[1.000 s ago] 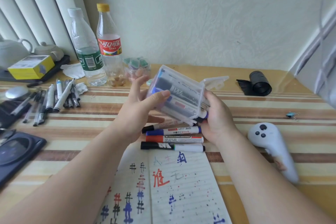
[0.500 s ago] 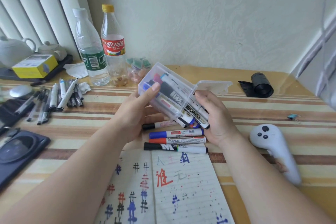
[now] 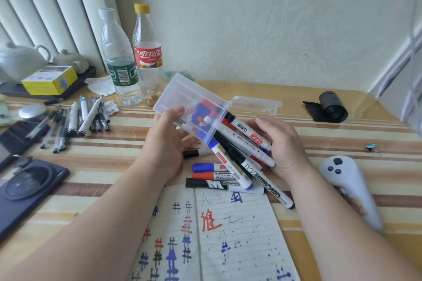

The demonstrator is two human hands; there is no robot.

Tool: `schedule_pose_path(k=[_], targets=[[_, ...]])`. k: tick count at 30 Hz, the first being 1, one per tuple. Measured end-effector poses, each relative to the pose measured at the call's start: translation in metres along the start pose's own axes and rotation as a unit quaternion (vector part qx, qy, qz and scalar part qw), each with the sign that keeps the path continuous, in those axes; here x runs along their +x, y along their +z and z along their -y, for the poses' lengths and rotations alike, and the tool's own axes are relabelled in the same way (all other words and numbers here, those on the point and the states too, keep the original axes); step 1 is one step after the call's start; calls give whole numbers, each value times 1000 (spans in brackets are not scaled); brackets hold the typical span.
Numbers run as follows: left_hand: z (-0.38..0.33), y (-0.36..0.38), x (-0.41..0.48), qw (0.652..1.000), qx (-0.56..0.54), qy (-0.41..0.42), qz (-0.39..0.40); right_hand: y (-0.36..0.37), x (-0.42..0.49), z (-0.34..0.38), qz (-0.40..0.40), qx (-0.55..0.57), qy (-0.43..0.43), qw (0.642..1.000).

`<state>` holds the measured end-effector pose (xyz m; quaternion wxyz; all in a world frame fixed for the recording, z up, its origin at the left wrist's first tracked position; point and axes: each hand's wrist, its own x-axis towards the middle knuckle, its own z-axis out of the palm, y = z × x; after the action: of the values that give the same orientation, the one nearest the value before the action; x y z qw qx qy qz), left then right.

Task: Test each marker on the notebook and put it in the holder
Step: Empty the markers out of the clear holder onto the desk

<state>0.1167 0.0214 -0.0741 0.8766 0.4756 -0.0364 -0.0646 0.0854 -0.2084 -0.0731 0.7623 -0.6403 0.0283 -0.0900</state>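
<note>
left hand (image 3: 166, 141): bare, no glove, no ring or band visible
left fingernails: short, unpainted where the thumb shows
left forearm (image 3: 91, 223): bare up to frame edge, no sleeve in view, no watch or bracelet
right hand (image 3: 283, 146): bare, no glove, no ring visible
right fingernails: short, plain on the fingertip facing camera
right forearm (image 3: 338, 230): bare to frame edge, no sleeve, no wrist wear
rest of body: out of frame
</note>
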Motion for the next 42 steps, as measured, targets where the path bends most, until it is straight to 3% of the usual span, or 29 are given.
schedule_pose_path(k=[12, 21, 26, 32, 37, 42], targets=[[-9, -8, 5, 974, -207, -1, -96, -1, 1, -4, 22, -108, -44, 993], [-16, -14, 9, 939, -285, 30, -188, -7, 3, -6, 71, -221, -91, 968], [-18, -12, 11, 934, -266, 75, -226, -6, 5, -10, 83, -287, -118, 947], [-23, -17, 15, 928, -288, 85, -222, -5, 5, -12, 88, -329, -117, 933], [-29, -20, 11, 926, -339, 36, -164, 0, 4, -7, 94, -383, -101, 913], [-33, -13, 11, 936, -306, 19, -171, 3, -3, -3, 81, -418, -111, 898]])
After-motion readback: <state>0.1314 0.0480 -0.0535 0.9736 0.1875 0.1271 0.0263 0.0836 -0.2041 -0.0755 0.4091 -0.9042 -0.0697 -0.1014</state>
